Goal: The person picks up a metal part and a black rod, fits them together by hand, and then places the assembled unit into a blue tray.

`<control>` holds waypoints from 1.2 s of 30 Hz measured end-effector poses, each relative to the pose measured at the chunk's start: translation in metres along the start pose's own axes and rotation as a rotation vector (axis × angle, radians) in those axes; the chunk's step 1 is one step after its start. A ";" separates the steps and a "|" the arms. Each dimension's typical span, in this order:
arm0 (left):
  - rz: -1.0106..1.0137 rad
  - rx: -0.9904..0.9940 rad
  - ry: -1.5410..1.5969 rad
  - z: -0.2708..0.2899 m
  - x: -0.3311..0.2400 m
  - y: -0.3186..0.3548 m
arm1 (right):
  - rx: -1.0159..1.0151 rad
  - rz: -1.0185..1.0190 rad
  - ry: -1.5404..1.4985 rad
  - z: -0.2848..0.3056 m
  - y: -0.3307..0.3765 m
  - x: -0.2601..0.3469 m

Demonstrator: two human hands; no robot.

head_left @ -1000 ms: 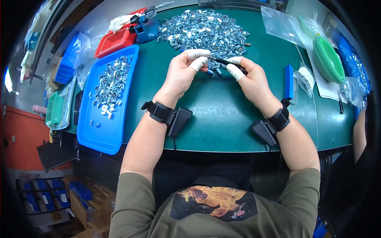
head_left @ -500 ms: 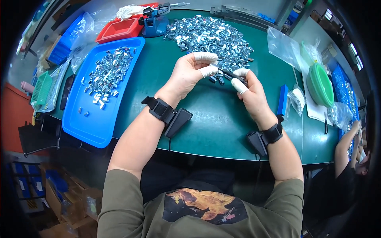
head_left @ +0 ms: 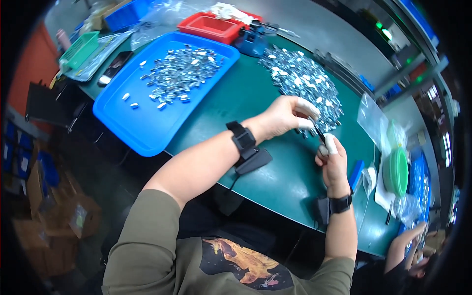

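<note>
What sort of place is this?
Most likely a factory or workshop: a heap of small metal parts lies on a green worktable, with more in a blue tray.

So the table is dark green, tray bright blue, metal bits shiny silver. Tool is black, finger cots white, straps black. Red bin, green bowl, plus an olive shirt with an orange-brown print on black.
</note>
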State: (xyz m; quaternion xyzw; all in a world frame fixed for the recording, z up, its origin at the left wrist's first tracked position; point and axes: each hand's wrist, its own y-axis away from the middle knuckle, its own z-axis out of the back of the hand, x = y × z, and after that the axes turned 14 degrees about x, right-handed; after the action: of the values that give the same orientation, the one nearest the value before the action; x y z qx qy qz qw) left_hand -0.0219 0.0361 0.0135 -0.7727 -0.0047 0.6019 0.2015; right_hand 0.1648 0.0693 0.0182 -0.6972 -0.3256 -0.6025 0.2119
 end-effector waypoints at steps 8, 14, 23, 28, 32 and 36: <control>0.028 -0.087 0.019 0.000 0.008 0.006 | 0.077 -0.010 0.008 -0.004 -0.002 -0.001; -0.008 -0.087 0.051 -0.004 0.015 0.006 | 0.106 -0.107 0.012 0.003 0.003 0.003; 0.035 -0.043 0.171 0.001 0.011 0.002 | 0.008 -0.117 0.044 -0.001 -0.005 0.002; 0.039 -0.108 0.124 0.001 0.011 0.001 | 0.044 -0.063 0.032 0.009 -0.006 0.002; 0.041 -0.108 0.126 -0.001 0.012 -0.001 | 0.062 -0.038 0.123 0.008 -0.003 0.003; 0.029 -0.095 0.141 -0.001 0.014 0.002 | 0.075 -0.029 0.111 0.009 -0.001 0.000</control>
State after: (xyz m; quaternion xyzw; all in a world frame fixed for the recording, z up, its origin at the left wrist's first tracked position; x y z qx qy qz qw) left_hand -0.0181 0.0375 0.0004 -0.8218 -0.0080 0.5480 0.1558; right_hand 0.1705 0.0763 0.0162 -0.6496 -0.3457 -0.6305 0.2467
